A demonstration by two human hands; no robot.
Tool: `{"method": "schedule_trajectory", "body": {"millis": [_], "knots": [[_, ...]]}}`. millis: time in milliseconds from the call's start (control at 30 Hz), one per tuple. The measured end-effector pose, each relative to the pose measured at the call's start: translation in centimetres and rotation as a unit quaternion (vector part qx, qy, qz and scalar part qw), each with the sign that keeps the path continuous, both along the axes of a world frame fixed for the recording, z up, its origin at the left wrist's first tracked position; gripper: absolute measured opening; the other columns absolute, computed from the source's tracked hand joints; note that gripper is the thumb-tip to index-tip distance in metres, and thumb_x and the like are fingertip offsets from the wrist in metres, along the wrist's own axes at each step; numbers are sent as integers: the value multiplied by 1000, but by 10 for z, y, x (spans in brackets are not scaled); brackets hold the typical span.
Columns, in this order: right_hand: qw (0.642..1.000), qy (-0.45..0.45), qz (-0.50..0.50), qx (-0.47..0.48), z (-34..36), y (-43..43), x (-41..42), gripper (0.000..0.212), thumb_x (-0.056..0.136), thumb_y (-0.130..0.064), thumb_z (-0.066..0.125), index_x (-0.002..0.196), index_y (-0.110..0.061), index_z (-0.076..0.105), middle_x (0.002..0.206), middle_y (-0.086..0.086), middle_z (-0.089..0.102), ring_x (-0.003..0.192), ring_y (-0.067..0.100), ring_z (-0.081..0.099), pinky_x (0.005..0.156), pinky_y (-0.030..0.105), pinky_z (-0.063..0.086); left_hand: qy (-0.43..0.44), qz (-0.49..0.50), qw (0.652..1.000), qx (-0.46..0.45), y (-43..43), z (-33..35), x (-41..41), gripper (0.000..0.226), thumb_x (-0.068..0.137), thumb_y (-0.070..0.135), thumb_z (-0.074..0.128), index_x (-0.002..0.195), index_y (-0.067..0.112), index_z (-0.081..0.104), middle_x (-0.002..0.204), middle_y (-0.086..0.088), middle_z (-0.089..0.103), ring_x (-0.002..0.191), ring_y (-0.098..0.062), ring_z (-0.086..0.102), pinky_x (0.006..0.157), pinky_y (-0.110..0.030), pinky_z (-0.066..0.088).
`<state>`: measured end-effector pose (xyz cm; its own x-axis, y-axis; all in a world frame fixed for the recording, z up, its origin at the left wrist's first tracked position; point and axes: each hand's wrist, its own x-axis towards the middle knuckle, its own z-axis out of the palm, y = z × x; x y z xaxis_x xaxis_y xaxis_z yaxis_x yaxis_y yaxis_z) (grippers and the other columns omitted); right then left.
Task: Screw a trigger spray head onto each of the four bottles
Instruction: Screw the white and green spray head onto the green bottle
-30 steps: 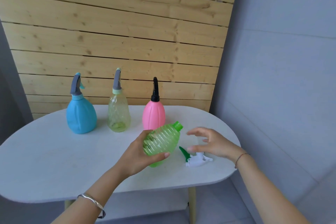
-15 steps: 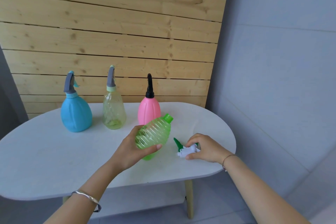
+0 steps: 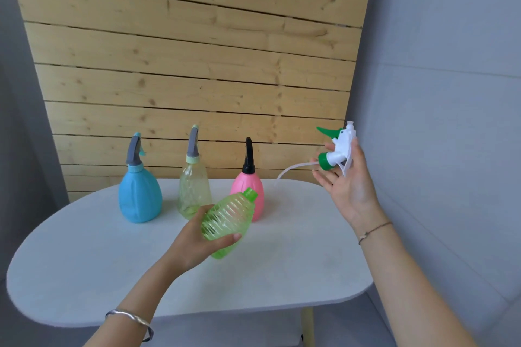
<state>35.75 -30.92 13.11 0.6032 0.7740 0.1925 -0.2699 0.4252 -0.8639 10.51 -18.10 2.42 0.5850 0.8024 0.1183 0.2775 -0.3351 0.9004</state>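
My left hand (image 3: 194,242) grips a ribbed green bottle (image 3: 227,221) tilted over the white table (image 3: 84,248), its open neck pointing up and right. My right hand (image 3: 348,186) is raised at the right, above the table's far edge, pinching a white and green trigger spray head (image 3: 338,149) between thumb and fingers; its thin dip tube (image 3: 293,170) trails left. Three bottles stand at the back with spray heads on: a blue bottle (image 3: 140,197), a clear yellow bottle (image 3: 194,191) and a pink bottle (image 3: 249,189), partly hidden by the green one.
A wooden plank wall (image 3: 197,65) rises behind the table. A grey wall (image 3: 451,121) closes the right side, close to my right hand. The table's near edge curves in front of my forearms.
My right hand closed on the spray head lying on the table and lifted it up and to the right. The left hand kept hold of the green bottle.
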Motion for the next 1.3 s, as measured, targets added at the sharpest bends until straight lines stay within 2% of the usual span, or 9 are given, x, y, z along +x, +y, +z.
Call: {"method": "schedule_trajectory", "body": {"millis": [133,267,500,600,733,900,1067,1200,1300], "knots": [[992,120,-4,24,-4,9,-4,60,88,-58,47,126,-14,57,119,8,59,93,22,73,89,40,53,19,20,1000,-4,10,-1,-8,85,60,53,81,131,28,40,115,7,56,101,-11,55,72,-19,44],[982,181,10,54,-9,11,-3,53,86,-60,50,109,-15,66,110,12,64,94,24,73,83,40,56,30,26,999,-10,10,-4,-8,92,63,51,81,139,23,35,121,3,53,106,-16,53,78,-23,44],[979,193,35,44,-16,20,-10,55,83,-60,55,108,-13,67,107,12,66,95,26,72,86,43,55,24,33,999,-4,7,-2,-5,92,63,51,81,138,23,35,118,6,52,103,-14,52,68,-12,41],[979,195,51,38,-21,23,-13,53,82,-59,56,104,-14,70,95,10,73,96,27,72,82,42,58,20,26,999,-4,6,-1,-6,91,62,53,80,137,26,35,117,8,53,104,-13,52,71,-17,43],[978,195,73,19,-27,26,-18,50,82,-59,56,95,-14,74,89,10,75,97,27,72,79,42,60,9,19,1000,-3,3,1,-6,83,62,52,81,130,29,39,106,18,53,95,-1,53,68,-13,43],[984,159,75,-29,-30,26,-25,51,84,-60,53,93,-14,74,89,9,74,94,25,72,78,38,60,5,9,1000,-7,1,3,-6,78,62,53,81,124,37,37,110,15,53,101,-7,53,73,-18,44],[988,83,83,-103,-36,31,-47,61,89,-56,46,125,-9,58,117,14,65,100,26,67,89,39,54,-12,-42,999,-19,-11,12,-4,60,62,48,83,105,54,41,108,26,55,94,20,53,64,-2,45],[982,-48,56,-174,-40,35,-64,53,93,-56,37,101,-15,69,109,10,71,92,22,69,78,32,57,-7,-68,998,-8,-17,14,-3,77,53,56,81,119,46,43,116,20,57,104,9,54,73,-8,45],[973,-133,20,-186,-39,34,-70,41,93,-51,43,85,-23,71,98,4,71,85,17,70,78,30,59,-15,-67,997,-16,-16,14,-3,71,60,48,83,119,45,43,116,19,57,103,8,54,71,-6,45]]}}
